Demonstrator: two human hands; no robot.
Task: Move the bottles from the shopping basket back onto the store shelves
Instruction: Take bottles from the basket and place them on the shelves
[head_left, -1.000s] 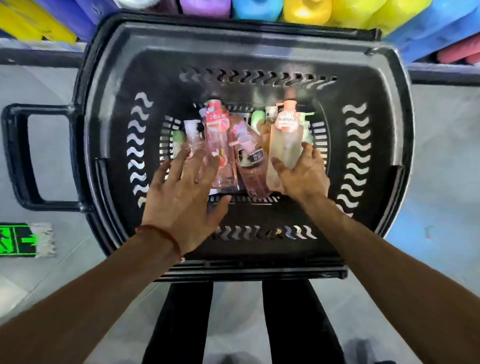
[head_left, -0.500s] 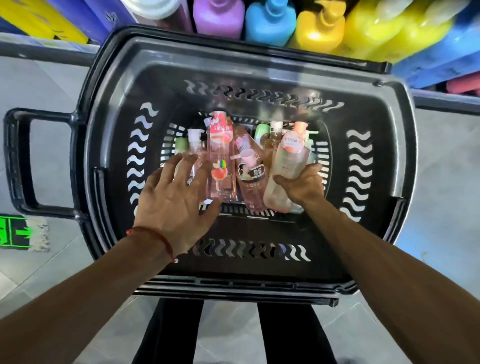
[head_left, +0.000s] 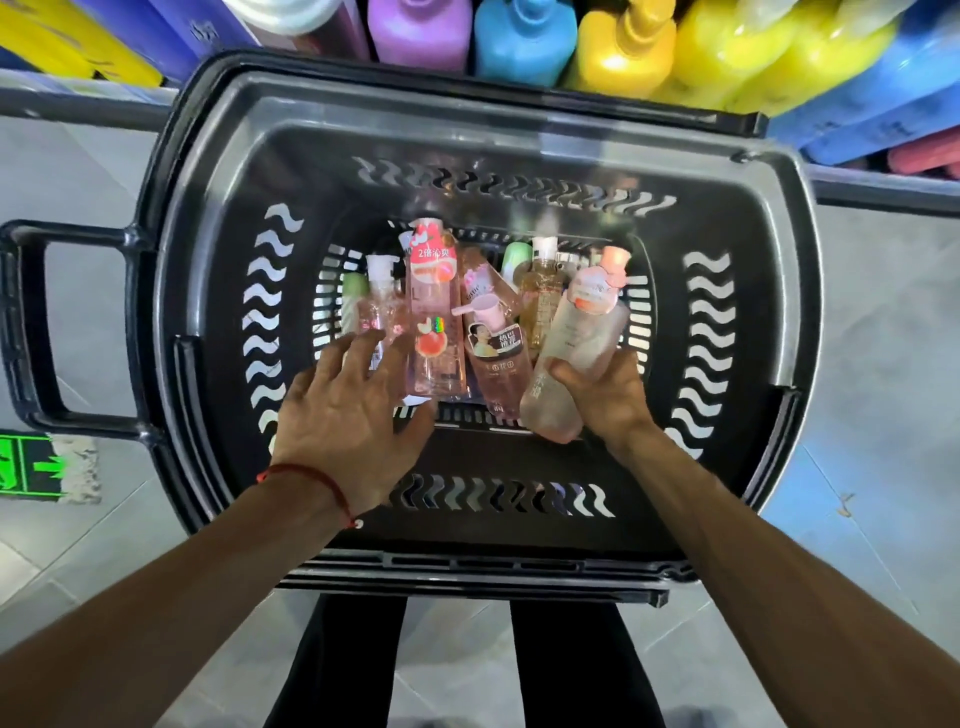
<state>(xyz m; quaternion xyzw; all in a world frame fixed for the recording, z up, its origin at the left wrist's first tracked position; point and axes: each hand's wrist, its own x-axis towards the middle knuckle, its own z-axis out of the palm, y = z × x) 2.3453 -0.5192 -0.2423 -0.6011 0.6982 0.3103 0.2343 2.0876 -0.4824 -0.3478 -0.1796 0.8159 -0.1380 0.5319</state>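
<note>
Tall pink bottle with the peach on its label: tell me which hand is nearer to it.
Left. The left hand lies just beside the tall pink bottle, fingers close against its lower left edge. The right hand is further right, gripping a frosted bottle.

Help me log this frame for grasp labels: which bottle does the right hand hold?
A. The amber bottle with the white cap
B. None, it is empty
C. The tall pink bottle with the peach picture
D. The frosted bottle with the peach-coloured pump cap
D: the right hand is wrapped around the lower part of the frosted bottle, tilted up above the others in the basket.
</note>
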